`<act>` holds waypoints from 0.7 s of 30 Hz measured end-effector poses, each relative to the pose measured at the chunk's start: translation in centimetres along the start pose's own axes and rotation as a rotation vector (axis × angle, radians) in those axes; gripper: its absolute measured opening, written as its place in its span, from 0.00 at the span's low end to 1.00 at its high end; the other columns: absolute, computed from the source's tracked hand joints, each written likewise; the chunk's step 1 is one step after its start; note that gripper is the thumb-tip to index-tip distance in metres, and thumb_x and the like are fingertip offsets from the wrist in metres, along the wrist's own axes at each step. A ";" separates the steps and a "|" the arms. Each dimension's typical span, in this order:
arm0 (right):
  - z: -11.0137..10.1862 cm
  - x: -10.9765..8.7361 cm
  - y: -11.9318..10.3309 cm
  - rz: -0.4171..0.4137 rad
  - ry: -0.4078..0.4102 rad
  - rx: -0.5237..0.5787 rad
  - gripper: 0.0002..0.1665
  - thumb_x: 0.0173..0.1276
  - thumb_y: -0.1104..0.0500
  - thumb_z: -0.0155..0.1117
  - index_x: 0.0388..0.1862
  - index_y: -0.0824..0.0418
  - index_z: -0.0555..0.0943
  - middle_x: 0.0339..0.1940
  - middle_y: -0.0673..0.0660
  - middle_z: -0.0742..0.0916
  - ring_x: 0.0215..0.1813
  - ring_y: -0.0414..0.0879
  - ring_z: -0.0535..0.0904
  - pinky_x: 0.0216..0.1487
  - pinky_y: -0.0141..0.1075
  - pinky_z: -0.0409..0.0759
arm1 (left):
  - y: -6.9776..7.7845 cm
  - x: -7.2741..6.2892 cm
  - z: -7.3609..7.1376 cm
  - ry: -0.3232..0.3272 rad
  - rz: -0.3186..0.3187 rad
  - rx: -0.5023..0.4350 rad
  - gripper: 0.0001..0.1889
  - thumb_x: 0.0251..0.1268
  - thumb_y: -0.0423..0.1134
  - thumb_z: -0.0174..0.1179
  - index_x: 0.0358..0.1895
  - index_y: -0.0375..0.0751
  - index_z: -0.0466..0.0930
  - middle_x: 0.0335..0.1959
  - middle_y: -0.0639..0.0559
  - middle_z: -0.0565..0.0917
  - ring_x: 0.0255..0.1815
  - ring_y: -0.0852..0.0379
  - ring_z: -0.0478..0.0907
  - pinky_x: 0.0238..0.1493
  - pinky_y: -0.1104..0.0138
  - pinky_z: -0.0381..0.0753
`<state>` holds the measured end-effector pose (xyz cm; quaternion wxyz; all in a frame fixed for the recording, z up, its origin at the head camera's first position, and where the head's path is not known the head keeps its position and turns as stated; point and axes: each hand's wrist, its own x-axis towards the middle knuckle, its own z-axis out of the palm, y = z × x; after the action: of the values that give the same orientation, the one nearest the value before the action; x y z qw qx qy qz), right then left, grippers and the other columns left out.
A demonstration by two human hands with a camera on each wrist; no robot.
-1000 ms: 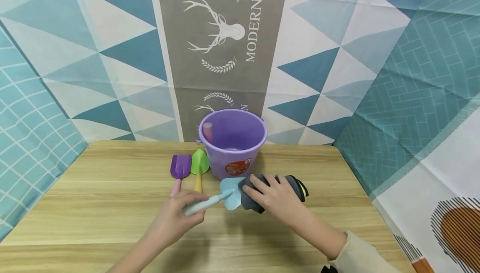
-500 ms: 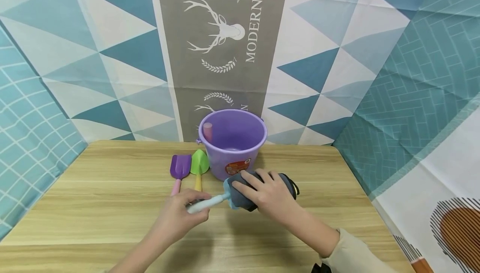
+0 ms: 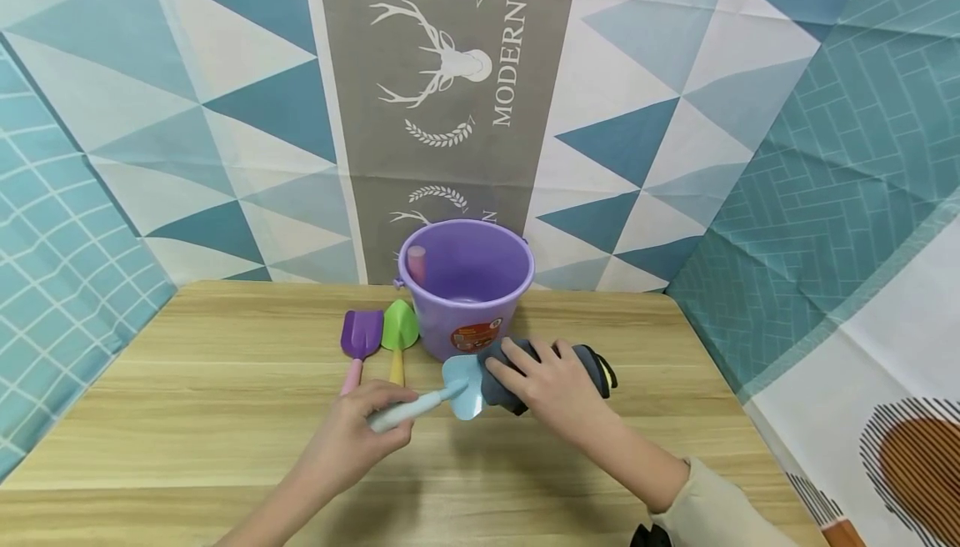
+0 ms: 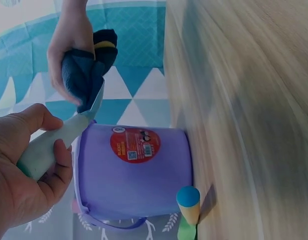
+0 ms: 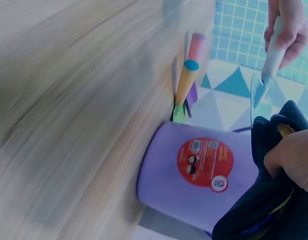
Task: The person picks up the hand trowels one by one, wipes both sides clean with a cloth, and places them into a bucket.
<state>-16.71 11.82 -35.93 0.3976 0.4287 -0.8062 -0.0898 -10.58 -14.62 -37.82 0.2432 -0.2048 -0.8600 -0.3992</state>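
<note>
Blue shovel [image 3: 441,396]: left fingers [image 3: 381,394] grip handle [image 3: 416,407], right fingers [image 3: 517,353] clutch cloth [image 3: 498,393] hiding blade tip

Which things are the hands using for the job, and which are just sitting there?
Being used:
blue shovel, in the left hand
dark cloth, in the right hand, at the shovel's blade

Just sitting there, it seems:
purple shovel
green shovel
purple bucket
pink thing inside the bucket
</note>
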 end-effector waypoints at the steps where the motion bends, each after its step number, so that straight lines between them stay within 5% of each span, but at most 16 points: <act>1: 0.0 -0.2 0.1 0.007 -0.005 0.005 0.20 0.69 0.60 0.43 0.50 0.48 0.80 0.47 0.51 0.83 0.40 0.52 0.79 0.30 0.43 0.78 | -0.1 0.0 0.0 -0.001 -0.005 0.001 0.16 0.36 0.25 0.70 0.34 0.43 0.85 0.32 0.59 0.85 0.33 0.68 0.77 0.62 0.88 0.53; 3: 0.1 -0.4 0.3 0.016 -0.007 0.010 0.20 0.70 0.61 0.41 0.50 0.48 0.80 0.47 0.51 0.83 0.40 0.52 0.79 0.29 0.44 0.77 | -0.1 0.0 0.0 -0.004 -0.018 0.002 0.16 0.36 0.26 0.70 0.34 0.43 0.85 0.32 0.59 0.84 0.33 0.68 0.76 0.63 0.89 0.51; 7: 0.1 -0.2 0.2 0.004 0.034 0.007 0.22 0.74 0.61 0.37 0.50 0.47 0.80 0.47 0.50 0.83 0.39 0.51 0.79 0.28 0.42 0.77 | 0.1 0.1 0.2 -0.007 -0.060 0.025 0.15 0.37 0.28 0.70 0.34 0.45 0.85 0.32 0.61 0.84 0.32 0.69 0.75 0.56 0.80 0.66; 12: -0.5 0.7 -0.9 -0.053 0.143 -0.009 0.23 0.75 0.61 0.37 0.46 0.45 0.82 0.45 0.49 0.84 0.36 0.49 0.79 0.25 0.38 0.75 | 0.8 0.4 0.8 -0.021 -0.076 0.041 0.14 0.38 0.30 0.70 0.34 0.47 0.85 0.32 0.60 0.85 0.31 0.71 0.76 0.68 0.52 0.58; 15: -0.7 1.0 -1.5 -0.071 0.161 -0.020 0.23 0.74 0.61 0.38 0.46 0.45 0.82 0.44 0.49 0.84 0.35 0.49 0.78 0.25 0.37 0.73 | 1.0 0.5 1.1 -0.026 -0.067 0.047 0.13 0.39 0.30 0.70 0.33 0.46 0.85 0.31 0.61 0.85 0.31 0.71 0.75 0.60 0.59 0.69; 18: -0.6 0.8 -1.7 -0.074 0.130 -0.030 0.21 0.73 0.60 0.39 0.48 0.45 0.80 0.46 0.49 0.83 0.36 0.50 0.78 0.27 0.38 0.74 | 1.1 0.5 1.2 -0.030 -0.058 0.055 0.12 0.39 0.30 0.69 0.32 0.46 0.85 0.32 0.62 0.84 0.32 0.72 0.75 0.38 0.70 0.78; 21: -0.3 0.4 -1.7 -0.063 0.080 -0.032 0.20 0.71 0.60 0.42 0.50 0.44 0.79 0.47 0.50 0.82 0.39 0.51 0.78 0.29 0.40 0.76 | 1.1 0.4 1.2 -0.032 -0.039 0.046 0.13 0.39 0.28 0.69 0.32 0.46 0.85 0.32 0.60 0.84 0.33 0.70 0.76 0.37 0.70 0.79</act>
<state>-15.56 10.57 -36.28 0.4336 0.4507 -0.7741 -0.0981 -10.59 -12.91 -37.65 0.2260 -0.1890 -0.8765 -0.3807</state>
